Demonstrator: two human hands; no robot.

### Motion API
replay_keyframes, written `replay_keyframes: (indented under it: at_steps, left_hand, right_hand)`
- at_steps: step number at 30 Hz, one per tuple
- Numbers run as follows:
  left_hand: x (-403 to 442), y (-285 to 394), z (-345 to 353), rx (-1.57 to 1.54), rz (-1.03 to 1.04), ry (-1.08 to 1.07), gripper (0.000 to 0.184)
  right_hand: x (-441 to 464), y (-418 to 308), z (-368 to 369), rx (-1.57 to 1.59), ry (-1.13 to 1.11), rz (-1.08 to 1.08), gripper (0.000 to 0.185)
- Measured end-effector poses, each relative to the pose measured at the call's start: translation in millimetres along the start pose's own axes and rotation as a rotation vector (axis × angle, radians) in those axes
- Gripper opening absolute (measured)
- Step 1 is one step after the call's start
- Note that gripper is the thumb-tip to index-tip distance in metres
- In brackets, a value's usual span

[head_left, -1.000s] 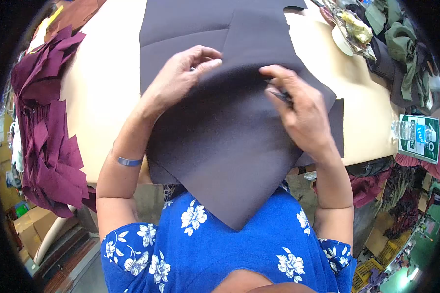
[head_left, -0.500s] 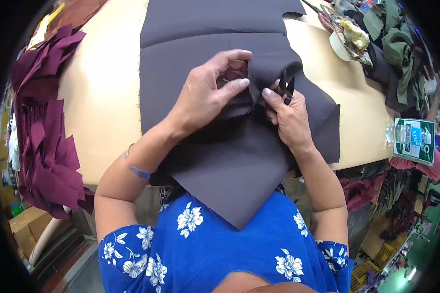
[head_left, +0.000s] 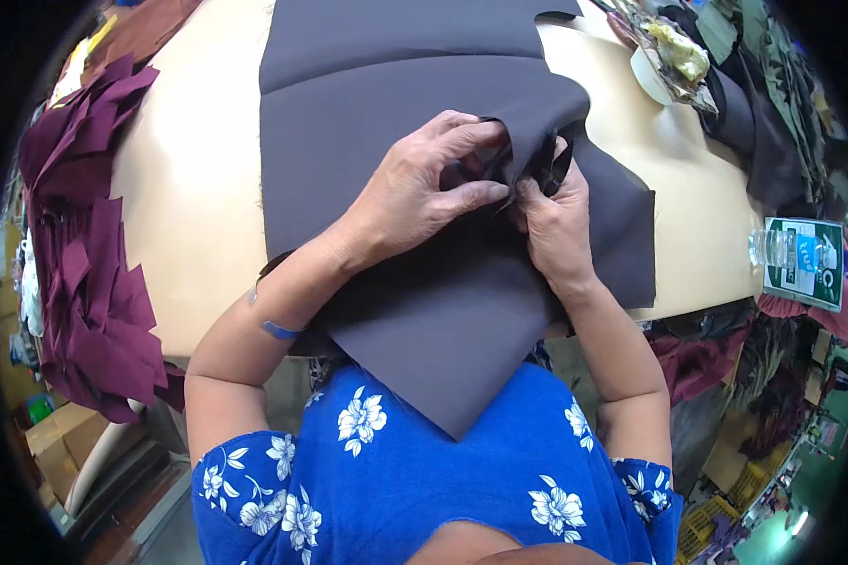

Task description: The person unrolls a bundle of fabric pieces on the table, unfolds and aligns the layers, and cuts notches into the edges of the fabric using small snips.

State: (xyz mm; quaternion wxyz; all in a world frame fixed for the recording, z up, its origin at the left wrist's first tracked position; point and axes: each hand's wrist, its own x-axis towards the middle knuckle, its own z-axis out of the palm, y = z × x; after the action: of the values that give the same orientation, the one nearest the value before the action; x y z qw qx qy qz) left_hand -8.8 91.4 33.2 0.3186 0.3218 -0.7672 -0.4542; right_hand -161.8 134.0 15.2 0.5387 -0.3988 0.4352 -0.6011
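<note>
A large dark grey fabric piece [head_left: 377, 122] lies over the table, and its near corner hangs against the blue flowered shirt. My left hand [head_left: 424, 184] pinches a gathered fold of this fabric between thumb and fingers. Close beside it on the right, my right hand [head_left: 558, 217] is closed around small black thread snips [head_left: 560, 162], whose blades point up and away from me. The thumb of that hand also presses at the bunched fabric. Folds hide the exact spot where the fingertips meet the cloth.
Maroon cloth pieces [head_left: 94, 282] pile along the left edge of the pale table [head_left: 193, 188]. A white bowl [head_left: 650, 77] with crumpled scraps sits at the upper right, near dark and green cloth [head_left: 773, 113]. A clear plastic bottle [head_left: 782, 250] lies at the right edge by a green-and-white package [head_left: 827, 273].
My left hand has moved right, closer to my right hand, with the fabric fold. The snips have tilted and now sit partly among the folds. The fabric has shifted slightly.
</note>
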Motion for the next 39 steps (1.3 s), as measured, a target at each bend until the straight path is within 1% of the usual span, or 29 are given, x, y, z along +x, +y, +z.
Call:
replay_keyframes:
  at_steps: [2, 4, 6, 7, 10, 12, 13, 16, 19, 21, 23, 24, 27, 30, 31, 33, 34, 37, 39]
  left_hand:
    - [1.4, 3.5, 3.0, 0.078, 0.025, -0.008, 0.040]
    - [2.2, 2.6, 5.7, 0.126, 0.055, 0.014, 0.041]
    - [3.5, -1.0, 6.6, 0.145, 0.093, 0.065, 0.043]
    - [3.7, -1.2, 6.5, 0.139, 0.084, 0.058, 0.043]
    - [3.6, -1.7, 5.8, 0.136, 0.050, 0.037, 0.043]
    - [3.5, -1.3, 5.9, 0.154, 0.019, 0.019, 0.042]
    - [3.5, -1.6, 6.4, 0.110, -0.007, 0.036, 0.041]
    - [4.6, -2.9, 6.2, -0.001, -0.084, 0.076, 0.039]
    - [8.4, 0.7, 3.8, -0.041, -0.136, 0.091, 0.038]
    - [8.4, 9.2, 4.6, -0.020, -0.143, 0.100, 0.036]
    - [9.7, 9.6, 7.0, 0.111, -0.100, 0.102, 0.034]
    - [12.3, 9.2, 8.3, 0.171, -0.065, 0.101, 0.033]
    - [15.1, 4.9, 5.9, 0.221, -0.089, 0.092, 0.024]
    - [16.0, 3.4, 7.4, 0.106, -0.122, 0.185, 0.018]
    - [14.3, -0.6, 7.7, 0.079, -0.059, 0.219, 0.017]
    - [16.1, -6.8, 7.2, 0.023, 0.080, 0.297, 0.015]
    - [16.0, -5.4, 3.0, 0.157, 0.192, 0.219, 0.016]
    - [16.9, 17.9, -4.4, 0.301, 0.199, 0.126, 0.017]
    - [19.0, 24.2, -12.2, 0.139, 0.170, 0.217, 0.019]
  right_hand:
    - [-4.5, -2.8, -7.7, 0.086, -0.042, 0.069, 0.015]
    - [-7.0, -2.8, -6.0, -0.044, -0.060, -0.075, 0.017]
    - [-8.3, -5.0, -2.5, -0.142, -0.051, -0.113, 0.014]
    - [-8.9, -6.1, -0.8, -0.190, -0.046, -0.131, 0.012]
    - [-6.6, -5.6, -1.0, -0.200, -0.018, -0.108, 0.007]
    - [-5.1, -5.8, -6.8, -0.060, -0.043, -0.010, 0.006]
    - [-4.4, -5.1, -8.9, 0.010, -0.056, 0.039, 0.005]
    - [-0.6, 0.4, -7.8, 0.102, 0.034, 0.051, 0.004]
    - [1.4, -2.4, -7.5, 0.181, 0.070, 0.087, 0.004]
    - [0.5, 0.0, -7.2, 0.119, 0.064, 0.090, 0.004]
    - [-1.1, -3.0, -5.8, 0.035, 0.072, 0.103, 0.003]
    - [-0.8, -3.2, -6.7, 0.036, 0.054, 0.104, 0.002]
    - [1.2, -3.4, -11.2, 0.090, 0.027, 0.114, 0.004]
    - [1.5, 0.7, -12.8, 0.112, 0.025, 0.096, 0.004]
    - [2.4, 0.6, -13.0, 0.149, 0.027, 0.128, 0.003]
    - [7.2, -5.3, -10.5, 0.122, -0.003, 0.089, 0.003]
    - [8.8, -10.3, -9.9, 0.077, -0.044, 0.079, 0.007]
    - [13.0, -30.1, 3.2, -0.016, -0.086, -0.014, 0.011]
    - [19.0, -36.3, 10.5, -0.100, -0.114, -0.046, 0.014]
